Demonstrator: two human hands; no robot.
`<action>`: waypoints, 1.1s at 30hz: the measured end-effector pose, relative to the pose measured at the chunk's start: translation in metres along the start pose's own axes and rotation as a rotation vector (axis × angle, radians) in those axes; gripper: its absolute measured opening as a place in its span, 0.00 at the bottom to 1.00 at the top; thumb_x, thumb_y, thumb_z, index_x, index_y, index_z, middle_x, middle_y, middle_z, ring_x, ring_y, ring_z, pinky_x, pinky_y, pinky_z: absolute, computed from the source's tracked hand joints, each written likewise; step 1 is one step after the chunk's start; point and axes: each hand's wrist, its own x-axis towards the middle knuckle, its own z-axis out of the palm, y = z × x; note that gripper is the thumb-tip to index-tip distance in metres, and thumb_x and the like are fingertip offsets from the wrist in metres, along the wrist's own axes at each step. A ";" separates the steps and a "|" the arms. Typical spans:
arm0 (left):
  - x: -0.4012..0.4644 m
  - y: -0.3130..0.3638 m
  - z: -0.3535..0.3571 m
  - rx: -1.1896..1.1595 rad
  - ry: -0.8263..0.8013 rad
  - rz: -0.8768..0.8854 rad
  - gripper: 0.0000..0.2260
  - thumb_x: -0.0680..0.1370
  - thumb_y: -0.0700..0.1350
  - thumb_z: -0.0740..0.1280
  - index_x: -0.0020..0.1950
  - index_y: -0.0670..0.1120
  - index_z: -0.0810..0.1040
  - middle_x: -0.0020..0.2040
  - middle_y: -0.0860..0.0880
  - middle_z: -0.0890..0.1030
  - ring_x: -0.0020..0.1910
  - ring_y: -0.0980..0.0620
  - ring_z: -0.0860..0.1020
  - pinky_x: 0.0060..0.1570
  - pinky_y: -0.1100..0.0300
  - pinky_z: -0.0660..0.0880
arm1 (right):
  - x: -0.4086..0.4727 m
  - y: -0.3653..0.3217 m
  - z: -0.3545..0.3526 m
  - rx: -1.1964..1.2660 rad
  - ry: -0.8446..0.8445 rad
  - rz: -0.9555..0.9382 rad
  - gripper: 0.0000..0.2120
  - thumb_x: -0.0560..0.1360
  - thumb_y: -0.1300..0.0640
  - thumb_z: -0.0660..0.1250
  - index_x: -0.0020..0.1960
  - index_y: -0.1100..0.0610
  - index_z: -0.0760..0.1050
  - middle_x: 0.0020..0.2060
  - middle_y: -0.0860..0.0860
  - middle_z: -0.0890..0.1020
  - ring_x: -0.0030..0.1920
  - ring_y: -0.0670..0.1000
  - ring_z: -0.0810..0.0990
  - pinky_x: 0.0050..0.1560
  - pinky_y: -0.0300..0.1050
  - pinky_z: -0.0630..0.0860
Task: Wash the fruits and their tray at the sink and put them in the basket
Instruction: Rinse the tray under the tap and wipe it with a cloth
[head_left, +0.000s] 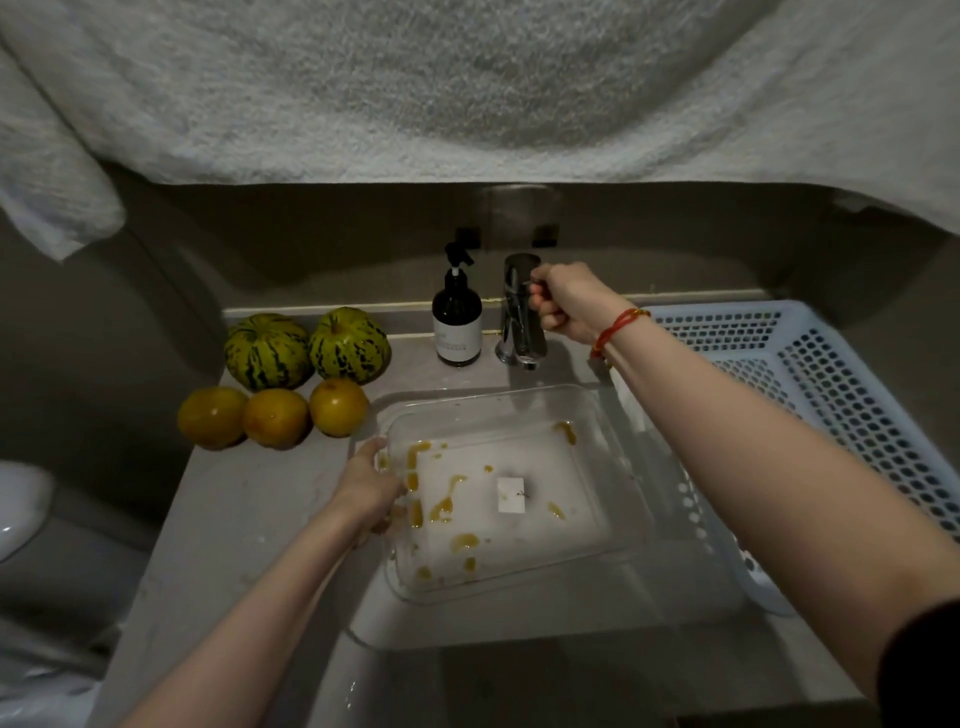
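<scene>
The sink is filled by the clear tray; beside the right hand, the faucet and soap bottle are crowded together, and bare counter is left outside the left hand.

Your left hand gripping the smeared clear tray over the sink, your right hand curled round the tap handle, fruits on the counter, basket at right
</scene>
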 end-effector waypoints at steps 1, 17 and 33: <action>0.002 0.000 0.001 -0.006 -0.002 0.002 0.30 0.76 0.32 0.62 0.74 0.51 0.60 0.58 0.34 0.75 0.30 0.48 0.75 0.21 0.62 0.71 | -0.001 -0.002 0.000 0.002 -0.005 0.002 0.19 0.80 0.59 0.53 0.31 0.56 0.65 0.25 0.49 0.66 0.15 0.43 0.60 0.15 0.34 0.55; 0.016 0.007 0.024 0.001 -0.022 0.030 0.29 0.75 0.33 0.61 0.74 0.50 0.61 0.53 0.39 0.76 0.37 0.46 0.78 0.21 0.64 0.70 | -0.004 -0.002 -0.004 0.012 -0.069 -0.016 0.19 0.81 0.56 0.52 0.33 0.57 0.66 0.25 0.49 0.66 0.16 0.42 0.61 0.17 0.33 0.56; 0.042 0.010 0.074 0.024 0.008 0.102 0.25 0.75 0.33 0.58 0.69 0.51 0.67 0.41 0.46 0.78 0.44 0.39 0.81 0.41 0.48 0.79 | -0.037 0.156 -0.023 -0.071 0.216 -0.153 0.17 0.79 0.65 0.54 0.32 0.57 0.71 0.28 0.51 0.73 0.27 0.46 0.70 0.27 0.34 0.68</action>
